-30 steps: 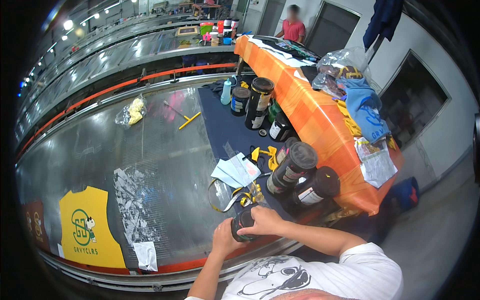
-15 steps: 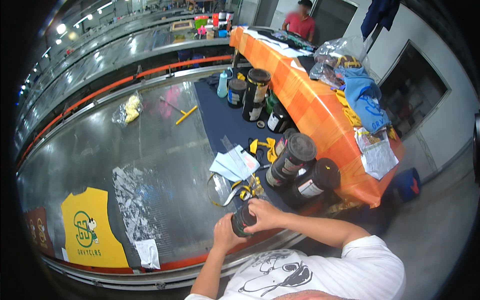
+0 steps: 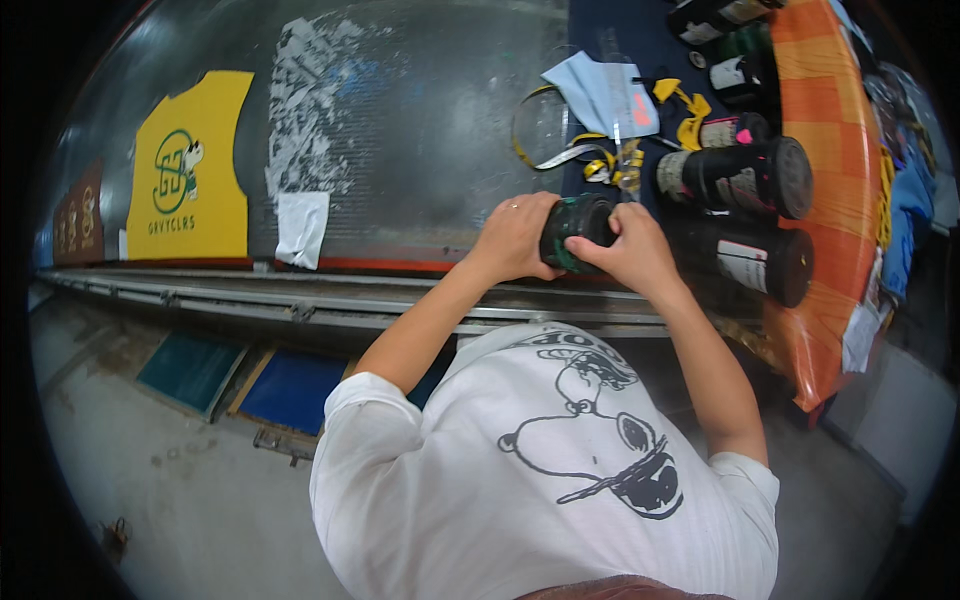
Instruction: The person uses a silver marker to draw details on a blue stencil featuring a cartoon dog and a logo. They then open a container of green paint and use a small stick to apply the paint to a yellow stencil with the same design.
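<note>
Both of my hands grip a dark, green-smudged jar (image 3: pixel 578 218) at the near edge of the grey printing table (image 3: pixel 420 110). My left hand (image 3: pixel 510 235) is wrapped around its left side, fingers bent. My right hand (image 3: pixel 625 245) holds the right side, thumb pressed against the front near the rim. Just beyond lie a coiled yellow measuring tape (image 3: pixel 600 168), a light blue cloth piece (image 3: pixel 600 95) and yellow straps (image 3: pixel 690 120). Right of my hands stand dark tubs (image 3: pixel 730 180) with labels, on and beside dark blue fabric.
A yellow printed shirt panel (image 3: pixel 205 150) and a maroon one (image 3: pixel 80 215) lie at left, near a white scrap (image 3: pixel 300 228). An orange-covered table (image 3: pixel 820 90) piled with fabrics borders the right. A metal rail (image 3: pixel 300 308) runs along my side, with framed screens (image 3: pixel 295 390) below.
My view has tilted sharply down, bringing my torso and the floor into sight and the far room out. My hands stay on the jar.
</note>
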A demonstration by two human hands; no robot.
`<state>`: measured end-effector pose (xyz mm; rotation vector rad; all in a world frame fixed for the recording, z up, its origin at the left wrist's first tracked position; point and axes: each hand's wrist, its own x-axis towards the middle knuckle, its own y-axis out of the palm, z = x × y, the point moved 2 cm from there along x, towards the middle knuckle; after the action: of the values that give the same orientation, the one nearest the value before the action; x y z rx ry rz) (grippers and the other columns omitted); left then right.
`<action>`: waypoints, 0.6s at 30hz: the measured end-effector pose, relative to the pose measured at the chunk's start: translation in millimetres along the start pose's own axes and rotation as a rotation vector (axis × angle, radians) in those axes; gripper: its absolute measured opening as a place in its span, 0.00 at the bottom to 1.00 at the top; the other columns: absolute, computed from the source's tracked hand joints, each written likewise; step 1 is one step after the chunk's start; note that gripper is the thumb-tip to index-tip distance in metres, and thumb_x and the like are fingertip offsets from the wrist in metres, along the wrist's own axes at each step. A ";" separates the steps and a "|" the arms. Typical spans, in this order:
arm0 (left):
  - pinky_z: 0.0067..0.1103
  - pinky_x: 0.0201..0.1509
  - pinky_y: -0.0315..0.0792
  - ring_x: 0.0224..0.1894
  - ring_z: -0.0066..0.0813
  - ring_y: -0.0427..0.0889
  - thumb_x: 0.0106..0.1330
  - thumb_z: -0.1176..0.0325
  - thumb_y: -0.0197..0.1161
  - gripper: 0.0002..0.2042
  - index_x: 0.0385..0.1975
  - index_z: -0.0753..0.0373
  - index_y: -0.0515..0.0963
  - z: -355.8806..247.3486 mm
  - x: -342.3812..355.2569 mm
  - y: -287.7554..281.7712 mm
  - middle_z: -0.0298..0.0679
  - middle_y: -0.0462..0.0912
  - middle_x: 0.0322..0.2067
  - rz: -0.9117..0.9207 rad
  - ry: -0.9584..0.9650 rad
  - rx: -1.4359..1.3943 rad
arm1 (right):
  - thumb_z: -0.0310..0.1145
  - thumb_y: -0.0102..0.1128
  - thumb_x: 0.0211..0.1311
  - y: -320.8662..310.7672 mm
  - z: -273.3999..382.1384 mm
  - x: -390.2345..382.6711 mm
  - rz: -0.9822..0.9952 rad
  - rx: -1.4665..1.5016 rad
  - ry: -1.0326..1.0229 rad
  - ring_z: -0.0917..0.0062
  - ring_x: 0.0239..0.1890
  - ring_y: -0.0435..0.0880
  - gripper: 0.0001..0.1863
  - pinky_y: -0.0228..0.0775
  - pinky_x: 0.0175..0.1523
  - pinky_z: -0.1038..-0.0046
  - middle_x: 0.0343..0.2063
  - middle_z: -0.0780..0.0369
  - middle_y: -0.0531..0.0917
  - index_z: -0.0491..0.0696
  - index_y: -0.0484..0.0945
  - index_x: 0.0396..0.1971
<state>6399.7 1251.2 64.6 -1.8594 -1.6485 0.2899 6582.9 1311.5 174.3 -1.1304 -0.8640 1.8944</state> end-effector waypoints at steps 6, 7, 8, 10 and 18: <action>0.39 0.61 0.70 0.57 0.49 0.78 0.29 0.56 0.85 0.50 0.60 0.62 0.69 3.2 -3.4 1.8 0.46 0.79 0.54 0.022 -0.004 0.030 | 0.46 0.83 0.39 3.7 -9.3 -2.6 -0.043 0.153 -0.153 0.62 0.38 0.78 0.33 0.72 0.44 0.68 0.36 0.53 0.76 0.45 0.62 0.24; 0.39 0.61 0.70 0.56 0.49 0.78 0.29 0.56 0.85 0.50 0.60 0.63 0.69 3.0 -0.5 2.6 0.46 0.79 0.54 0.032 -0.004 0.030 | 0.44 0.83 0.38 4.3 -14.2 -1.9 -0.057 0.175 -0.183 0.61 0.41 0.79 0.33 0.73 0.46 0.68 0.40 0.52 0.77 0.45 0.62 0.24; 0.39 0.61 0.70 0.56 0.49 0.78 0.29 0.56 0.85 0.50 0.60 0.63 0.69 2.8 1.8 3.8 0.46 0.79 0.54 0.042 -0.004 0.029 | 0.43 0.84 0.37 3.8 -17.5 -2.1 -0.070 0.197 -0.213 0.60 0.44 0.80 0.33 0.74 0.49 0.68 0.44 0.51 0.78 0.45 0.61 0.24; 0.39 0.61 0.70 0.56 0.49 0.78 0.29 0.57 0.85 0.50 0.60 0.62 0.69 2.9 4.8 4.9 0.45 0.79 0.54 0.052 0.002 0.022 | 0.41 0.84 0.36 1.5 -19.8 -2.6 -0.043 0.218 -0.235 0.58 0.50 0.79 0.33 0.73 0.54 0.68 0.51 0.49 0.77 0.45 0.61 0.24; 0.39 0.62 0.70 0.58 0.50 0.77 0.32 0.58 0.85 0.50 0.62 0.62 0.68 9.7 7.9 -2.0 0.47 0.78 0.56 0.103 -0.010 -0.032 | 0.46 0.86 0.37 -4.1 -24.5 -3.1 -0.071 0.197 -0.332 0.57 0.54 0.79 0.36 0.73 0.56 0.66 0.54 0.46 0.76 0.45 0.61 0.24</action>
<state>6394.3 1261.8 60.1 -1.9734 -1.5755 0.3179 6607.3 1315.0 169.6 -0.6692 -0.8581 2.0890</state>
